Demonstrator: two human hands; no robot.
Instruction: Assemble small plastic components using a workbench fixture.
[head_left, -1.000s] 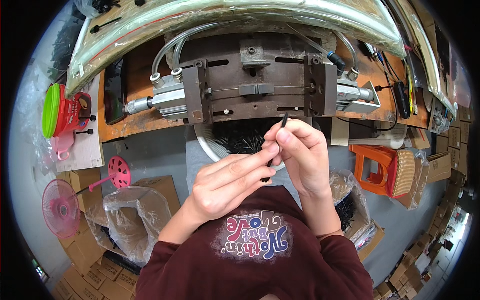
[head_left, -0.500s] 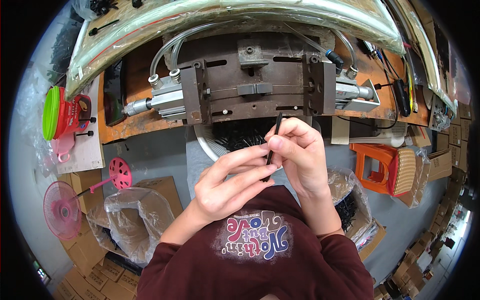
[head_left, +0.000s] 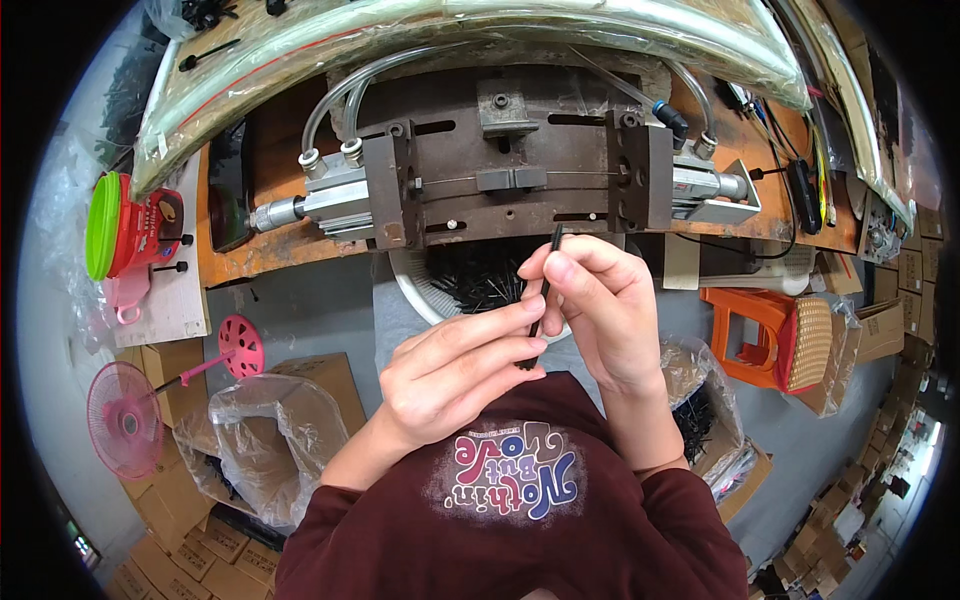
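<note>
A thin black rod stands nearly upright between my hands, in front of my chest. My right hand pinches its upper part between thumb and fingers, and the tip pokes out above. Around the lower part, the fingers of my left hand press together; the left thumb is mostly hidden. The rod's lower end shows just beside the left fingertips. Just beyond my hands, a white basket holds many similar black pieces, partly covered by my fingers.
A dark metal fixture with a pneumatic cylinder on each side sits on the wooden bench. Plastic-lined boxes stand left and right. An orange stool is at right, a pink fan and a red tub at left.
The rod has shifted slightly down and left and stands a little more upright. My right fingers have closed nearer its top; my left hand has moved slightly left.
</note>
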